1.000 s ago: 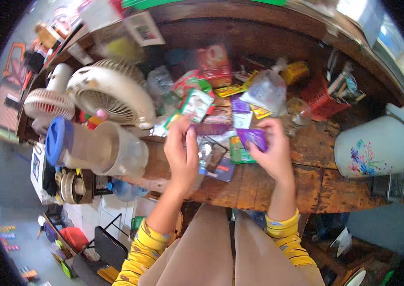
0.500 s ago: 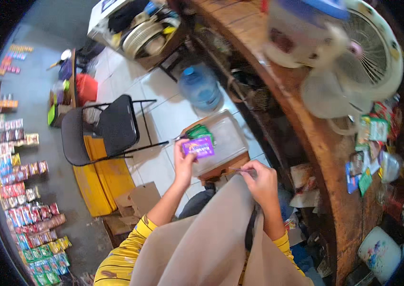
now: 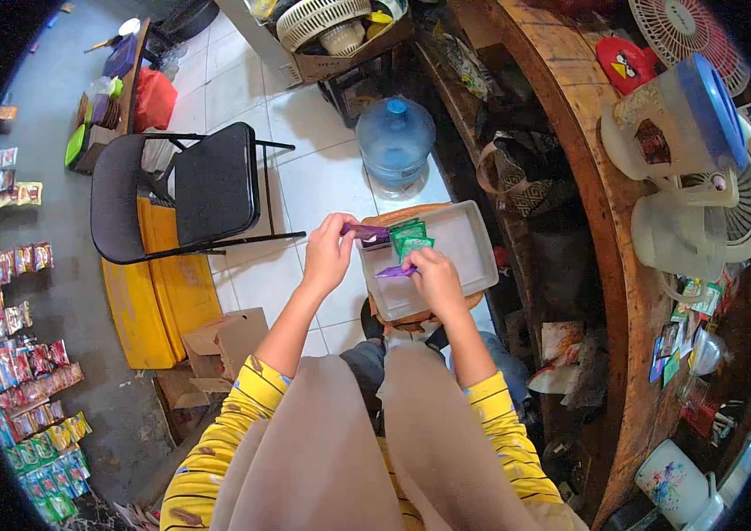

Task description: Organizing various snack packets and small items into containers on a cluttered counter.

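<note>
My left hand (image 3: 329, 255) is closed on a purple sachet (image 3: 366, 234) at the left rim of a translucent plastic tray (image 3: 473, 243). Pinched in the fingers of my right hand (image 3: 435, 276) is another purple sachet (image 3: 396, 273), pointing left over the tray's near part. Several green sachets (image 3: 409, 235) lie in the tray between my two hands, the nearest one right by my right fingertips. My fingers cover parts of both purple sachets.
The tray rests on a brown wooden stool (image 3: 381, 320). Beyond stands a blue water jug (image 3: 396, 142); left is a black folding chair (image 3: 216, 181). Along the right runs a wooden counter (image 3: 570, 115) with a pitcher (image 3: 681, 226) and fans. Sachet strips (image 3: 26, 372) hang far left.
My right hand has moved from the cloth at my front to above the tray. My left hand's purple sachet has tilted from face-up to nearly edge-on. The view has shifted.
</note>
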